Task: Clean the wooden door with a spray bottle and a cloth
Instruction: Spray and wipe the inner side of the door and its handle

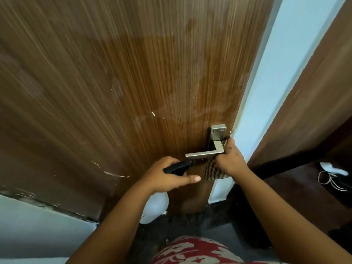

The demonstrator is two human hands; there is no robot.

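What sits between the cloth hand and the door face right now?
The metal door handle: the right hand grips the checked cloth by the lever's elbow, so lever and backplate cover the wood there. The surrounding door is unobstructed.

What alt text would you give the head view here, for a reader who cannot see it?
A person's right hand presses a checked cloth against the metal lever handle of a wooden door. The left hand grips the black trigger head of a white spray bottle just below the lever. Damp streaks show on the wood above the handle.
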